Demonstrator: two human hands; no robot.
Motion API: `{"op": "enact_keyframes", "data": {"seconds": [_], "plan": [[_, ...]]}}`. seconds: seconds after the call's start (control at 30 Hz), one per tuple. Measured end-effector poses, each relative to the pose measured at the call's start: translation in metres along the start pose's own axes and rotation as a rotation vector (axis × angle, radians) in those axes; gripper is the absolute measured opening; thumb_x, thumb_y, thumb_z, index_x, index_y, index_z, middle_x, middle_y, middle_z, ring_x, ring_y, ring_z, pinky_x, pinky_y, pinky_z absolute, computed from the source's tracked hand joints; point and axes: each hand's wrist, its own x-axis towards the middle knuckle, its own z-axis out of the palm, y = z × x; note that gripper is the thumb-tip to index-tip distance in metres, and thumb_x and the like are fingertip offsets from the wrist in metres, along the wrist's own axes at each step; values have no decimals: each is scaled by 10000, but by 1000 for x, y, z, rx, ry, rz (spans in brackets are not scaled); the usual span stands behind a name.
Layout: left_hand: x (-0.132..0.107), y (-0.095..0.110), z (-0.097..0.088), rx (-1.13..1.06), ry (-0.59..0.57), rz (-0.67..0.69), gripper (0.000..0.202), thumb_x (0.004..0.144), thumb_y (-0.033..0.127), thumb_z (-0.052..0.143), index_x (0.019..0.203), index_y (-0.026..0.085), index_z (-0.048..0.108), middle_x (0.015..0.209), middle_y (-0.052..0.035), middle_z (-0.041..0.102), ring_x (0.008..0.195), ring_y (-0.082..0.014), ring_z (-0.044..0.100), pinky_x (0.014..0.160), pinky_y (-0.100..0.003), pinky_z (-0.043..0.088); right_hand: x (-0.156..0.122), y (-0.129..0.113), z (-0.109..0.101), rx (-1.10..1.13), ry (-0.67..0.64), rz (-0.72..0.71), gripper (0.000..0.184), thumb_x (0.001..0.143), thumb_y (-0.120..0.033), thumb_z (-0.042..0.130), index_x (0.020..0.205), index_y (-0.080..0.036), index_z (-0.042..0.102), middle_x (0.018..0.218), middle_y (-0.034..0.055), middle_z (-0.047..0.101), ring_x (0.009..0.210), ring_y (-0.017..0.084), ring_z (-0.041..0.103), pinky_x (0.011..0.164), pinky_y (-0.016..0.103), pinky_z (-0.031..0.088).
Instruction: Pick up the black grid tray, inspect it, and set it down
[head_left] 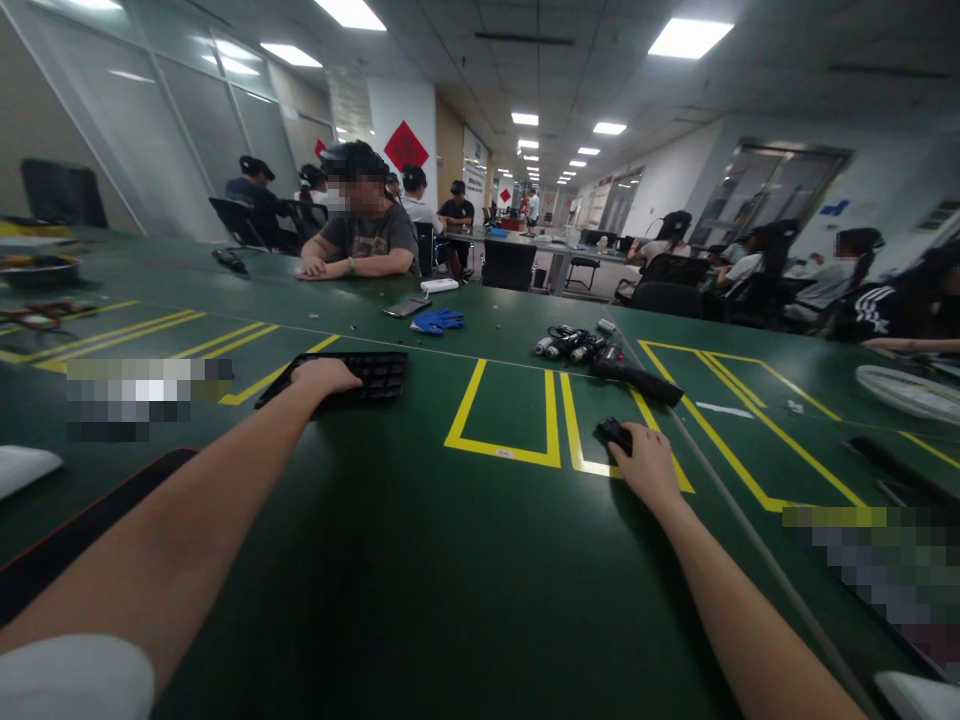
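A black tray (386, 378) divided into small compartments lies on the green table, left of the middle. My left hand (324, 378) reaches over it with fingers curled onto its left part; the fingertips are mostly hidden. To the right, my right hand (649, 462) is closed around a small black object (613, 433), whose kind I cannot make out. That object is low over or on the table, inside a yellow tape outline (596, 466). Beyond it lie a long black tool-like item (641, 380) and a heap of black cables with silver ends (570, 343).
Blue gloves (439, 321), a flat dark device (407, 307) and a white bar (439, 286) lie farther back. A grey cord (739, 530) runs down the right side. Across the table (420, 560) sits a person (360, 225) with folded arms. Yellow tape outlines mark the surface.
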Motion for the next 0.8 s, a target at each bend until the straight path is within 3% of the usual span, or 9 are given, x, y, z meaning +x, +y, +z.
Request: {"op": "enact_keyframes", "data": {"seconds": [0.1,0.17,0.3,0.43,0.53,0.8], "plan": [[-20,21,16,141,-4,-88,295,647,373,635,566,104,543,879,-233,648,1031,-398,543,826,-415,402,-3,-14,-2,153,-49,33,398,757,-280,540,1123,-129,570,1135,133,596,1118,323,458,964,487,375],[-45,41,33,210,-16,-60,385,723,463,546,689,83,604,921,-238,640,971,-366,578,768,-383,434,-10,-33,-1,301,-89,19,425,723,-259,580,1130,-136,572,1142,122,597,1130,310,458,981,488,368],[-113,81,68,58,72,245,411,815,468,450,932,103,598,886,-135,619,846,-242,589,717,-323,443,-36,-81,6,701,-192,-18,478,694,-274,629,1159,-188,555,1176,92,578,1122,261,495,1004,477,371],[-166,98,89,-163,11,534,339,823,399,471,994,118,557,849,-84,570,785,-205,549,689,-325,443,-60,-109,15,1080,-348,-151,427,720,-273,632,1138,-228,556,1165,56,589,1100,215,532,995,422,404],[-180,96,96,-262,-40,638,291,816,376,485,972,137,539,843,-72,553,777,-203,534,680,-335,446,-69,-113,14,1123,-365,-244,409,731,-251,635,1133,-227,566,1177,59,582,1113,207,523,1009,403,391],[-187,87,104,-374,-73,772,350,810,390,526,1057,144,497,961,-101,553,897,-231,540,770,-372,460,-72,-116,0,1002,-380,-442,415,738,-290,660,1141,-244,574,1161,72,591,1124,236,510,981,428,402]]}}
